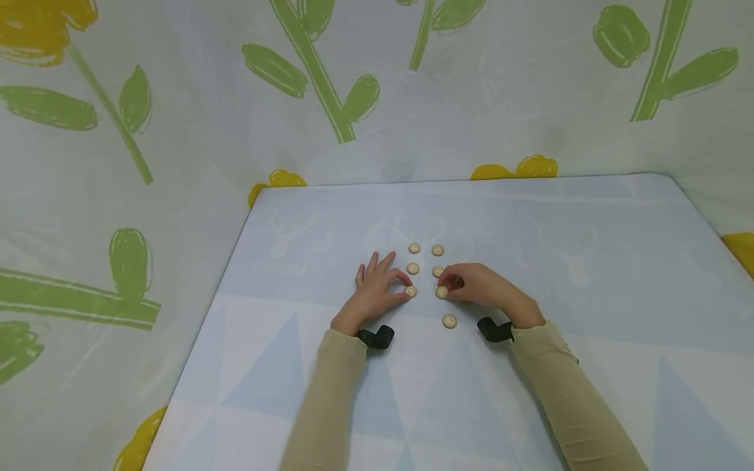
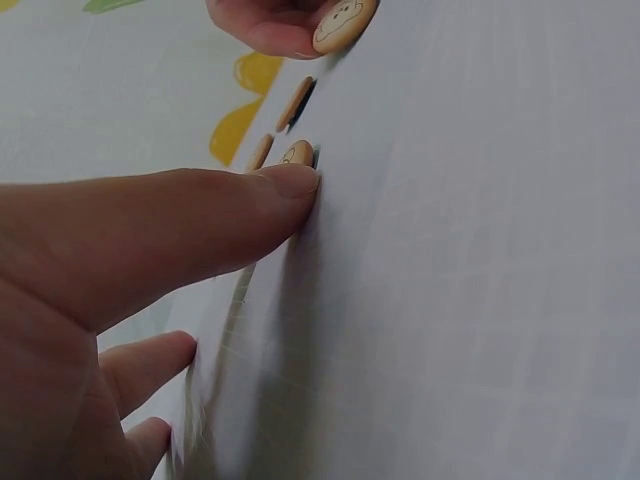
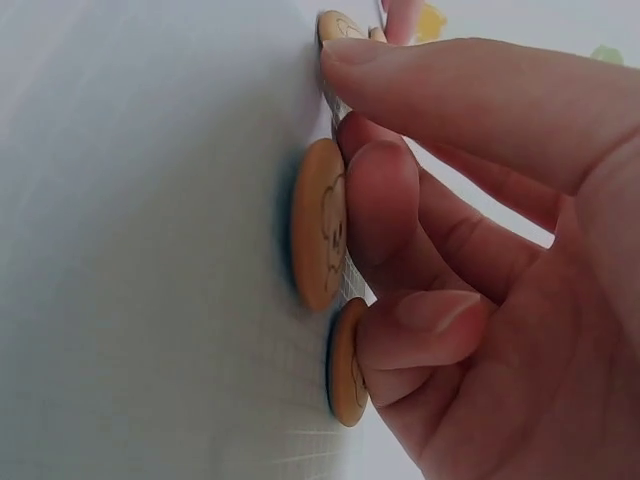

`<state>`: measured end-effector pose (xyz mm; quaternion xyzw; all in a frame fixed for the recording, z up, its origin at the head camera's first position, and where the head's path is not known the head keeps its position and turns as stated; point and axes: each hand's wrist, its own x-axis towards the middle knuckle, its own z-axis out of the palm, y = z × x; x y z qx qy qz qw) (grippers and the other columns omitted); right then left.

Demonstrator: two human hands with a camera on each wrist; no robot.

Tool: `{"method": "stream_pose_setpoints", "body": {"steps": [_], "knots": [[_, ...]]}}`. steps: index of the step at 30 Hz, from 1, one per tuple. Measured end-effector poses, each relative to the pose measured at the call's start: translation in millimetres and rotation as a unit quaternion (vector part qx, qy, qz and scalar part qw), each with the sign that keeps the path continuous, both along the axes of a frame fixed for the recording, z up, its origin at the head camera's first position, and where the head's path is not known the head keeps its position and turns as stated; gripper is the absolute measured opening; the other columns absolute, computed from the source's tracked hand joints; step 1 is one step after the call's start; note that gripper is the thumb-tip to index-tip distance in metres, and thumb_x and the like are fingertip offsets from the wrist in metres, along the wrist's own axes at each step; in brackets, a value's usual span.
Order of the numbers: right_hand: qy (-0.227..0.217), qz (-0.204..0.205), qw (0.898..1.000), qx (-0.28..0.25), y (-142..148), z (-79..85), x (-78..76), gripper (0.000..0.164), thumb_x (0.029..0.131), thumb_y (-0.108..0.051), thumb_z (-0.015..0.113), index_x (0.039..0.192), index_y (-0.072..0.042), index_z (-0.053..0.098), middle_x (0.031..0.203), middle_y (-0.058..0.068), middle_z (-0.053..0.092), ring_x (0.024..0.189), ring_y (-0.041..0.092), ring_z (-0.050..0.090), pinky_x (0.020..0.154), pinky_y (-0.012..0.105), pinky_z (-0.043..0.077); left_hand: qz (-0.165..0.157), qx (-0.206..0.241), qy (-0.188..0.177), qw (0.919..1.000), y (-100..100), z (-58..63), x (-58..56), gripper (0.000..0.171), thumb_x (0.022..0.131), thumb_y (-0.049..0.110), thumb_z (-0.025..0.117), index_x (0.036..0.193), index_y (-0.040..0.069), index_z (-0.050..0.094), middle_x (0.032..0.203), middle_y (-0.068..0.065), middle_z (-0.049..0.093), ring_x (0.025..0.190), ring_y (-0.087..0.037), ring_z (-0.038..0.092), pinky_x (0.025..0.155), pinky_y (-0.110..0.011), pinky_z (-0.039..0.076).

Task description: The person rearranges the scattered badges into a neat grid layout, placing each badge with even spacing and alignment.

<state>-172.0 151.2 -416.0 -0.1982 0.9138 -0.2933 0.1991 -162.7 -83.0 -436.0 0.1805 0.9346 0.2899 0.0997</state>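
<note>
In the head view, my left hand (image 1: 372, 292) pinches a small round wooden disc (image 1: 412, 292) between thumb and index finger, its other fingers spread. Level with it on the right, my right hand (image 1: 483, 286) holds another wooden disc (image 1: 441, 294) with thumb and index finger, the remaining fingers curled. The left wrist view shows a drawn animal face on the right hand's disc (image 2: 345, 27); the left thumb (image 2: 250, 215) partly covers the left one (image 2: 298, 153). In the right wrist view, a disc (image 3: 318, 225) lies beside the curled fingers (image 3: 385, 200).
More discs lie beyond the hands in two columns, including one (image 1: 415, 248) at the far left and one (image 1: 438, 250) at the far right. A single disc (image 1: 449, 321) lies nearer me. The patterned tabletop (image 1: 589, 222) meets a flower-print cloth (image 1: 194, 98) behind.
</note>
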Motion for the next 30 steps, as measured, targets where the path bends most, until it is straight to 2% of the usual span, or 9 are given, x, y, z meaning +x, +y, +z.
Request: {"method": "stream_pose_setpoints", "body": {"steps": [16, 30], "knots": [[-0.008, -0.006, 1.000, 0.016, -1.9, 1.0, 0.6, 0.016, 0.079, -0.021, 0.068, 0.094, -0.020, 0.062, 0.084, -0.002, 0.055, 0.079, 0.017, 0.048, 0.070, 0.029, 0.041, 0.003, -0.005, -0.002, 1.0000, 0.6, 0.9, 0.7, 0.016, 0.079, 0.035, 0.066, 0.092, 0.027, 0.061, 0.148, -0.004, 0.015, 0.134, -0.029, -0.006, 0.101, -0.052, -0.005], [0.017, 0.001, 1.000, 0.023, -3.3, -0.9, 1.1, 0.021, 0.077, -0.022, 0.070, 0.096, -0.019, 0.062, 0.081, -0.002, 0.053, 0.076, 0.016, 0.047, 0.066, 0.029, 0.040, 0.000, -0.005, 0.000, 1.0000, 0.5, 1.6, 0.8, 0.016, 0.079, 0.033, 0.066, 0.093, 0.027, 0.061, 0.148, -0.005, 0.016, 0.134, -0.030, -0.005, 0.101, -0.053, -0.004]]}}
